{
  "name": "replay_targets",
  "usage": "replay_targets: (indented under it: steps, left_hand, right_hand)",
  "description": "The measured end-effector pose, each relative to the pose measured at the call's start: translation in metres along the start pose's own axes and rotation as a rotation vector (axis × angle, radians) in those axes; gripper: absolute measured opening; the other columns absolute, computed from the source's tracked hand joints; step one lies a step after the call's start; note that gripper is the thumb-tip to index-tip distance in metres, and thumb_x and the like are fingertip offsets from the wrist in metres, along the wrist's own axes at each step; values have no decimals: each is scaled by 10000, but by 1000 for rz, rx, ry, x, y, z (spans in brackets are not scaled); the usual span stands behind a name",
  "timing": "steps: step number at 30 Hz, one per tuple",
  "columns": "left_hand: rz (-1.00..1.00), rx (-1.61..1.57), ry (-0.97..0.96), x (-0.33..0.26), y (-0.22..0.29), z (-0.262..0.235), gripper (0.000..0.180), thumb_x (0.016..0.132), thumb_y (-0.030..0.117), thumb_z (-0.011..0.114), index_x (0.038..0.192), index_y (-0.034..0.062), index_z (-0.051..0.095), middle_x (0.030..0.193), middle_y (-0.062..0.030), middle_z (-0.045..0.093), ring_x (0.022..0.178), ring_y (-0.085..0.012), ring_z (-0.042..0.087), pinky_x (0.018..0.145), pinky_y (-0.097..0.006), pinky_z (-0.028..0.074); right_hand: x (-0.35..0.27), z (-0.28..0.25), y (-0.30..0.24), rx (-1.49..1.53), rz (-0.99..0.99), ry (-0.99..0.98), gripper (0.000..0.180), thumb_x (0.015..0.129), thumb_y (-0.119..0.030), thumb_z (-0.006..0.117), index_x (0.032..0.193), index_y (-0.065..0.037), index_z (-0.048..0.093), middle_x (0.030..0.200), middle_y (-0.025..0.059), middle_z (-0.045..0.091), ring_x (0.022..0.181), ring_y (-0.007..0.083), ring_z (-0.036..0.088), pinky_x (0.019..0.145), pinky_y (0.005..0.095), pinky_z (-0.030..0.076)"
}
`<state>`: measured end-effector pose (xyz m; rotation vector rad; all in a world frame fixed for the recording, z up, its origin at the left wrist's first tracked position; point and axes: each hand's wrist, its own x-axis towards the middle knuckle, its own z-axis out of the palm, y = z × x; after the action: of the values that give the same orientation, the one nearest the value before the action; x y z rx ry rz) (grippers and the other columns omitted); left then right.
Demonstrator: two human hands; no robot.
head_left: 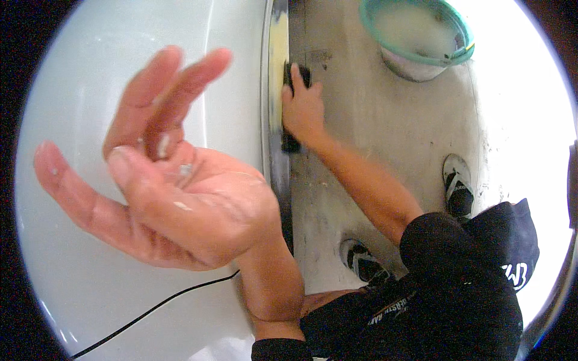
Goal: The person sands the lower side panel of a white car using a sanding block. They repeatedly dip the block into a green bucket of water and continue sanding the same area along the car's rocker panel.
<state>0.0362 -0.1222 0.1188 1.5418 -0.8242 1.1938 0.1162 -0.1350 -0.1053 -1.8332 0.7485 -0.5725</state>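
Note:
My left hand is raised close over a glossy white vehicle panel. Its fingers are spread and partly bent, with whitish residue on the skin, and I see nothing held in it. Farther off, my right hand is closed on a long black sanding block, its index finger stretched along the top. The block lies against the panel's edge, beside a strip with a yellowish filler patch. The block's working face is hidden.
A bucket with a green rim and cloudy liquid stands on the stained grey floor at the far right. A black cable runs across the panel at lower left. Two sandalled feet stand on the floor.

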Motion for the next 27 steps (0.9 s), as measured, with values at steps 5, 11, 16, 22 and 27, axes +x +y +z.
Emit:
replay_targets:
  steps: [5,11,16,22,27]
  left_hand:
    - [49,-156,-90,7,-37,-18,501,885,115,395,1356,-28,301,869,-419,574,695,-501,642,601,-510,611]
    - [11,-225,-111,-2,-26,-12,511,886,116,394,1345,-82,291,873,-414,574,710,-489,646,604,-501,615]
    - [-3,-232,-112,0,-18,-11,511,869,71,365,1348,-88,287,877,-407,575,721,-486,647,614,-506,619]
    - [43,-135,-181,7,-29,-6,496,896,89,371,1353,-87,289,878,-385,586,746,-471,653,624,-505,619]
    - [-4,-136,-176,2,-42,4,498,909,108,375,1358,-86,283,875,-385,587,746,-465,654,633,-507,618]
  right_hand:
    - [-10,-2,-7,42,-8,-120,537,926,-292,514,1439,-205,379,1054,332,441,920,494,551,814,514,469]
    - [-30,7,-5,110,-83,-112,540,937,-300,492,1450,-200,359,1078,318,439,921,498,542,821,511,470]
    - [24,-4,-8,232,74,-157,545,921,-257,516,1443,-196,371,1102,329,423,930,500,543,834,520,467]
    - [39,4,-18,145,-99,-115,540,910,-274,527,1429,-191,404,1053,302,461,932,491,529,846,483,460]
    - [83,9,-9,203,-63,-141,533,920,-323,514,1432,-220,406,1050,298,453,925,467,524,867,484,446]
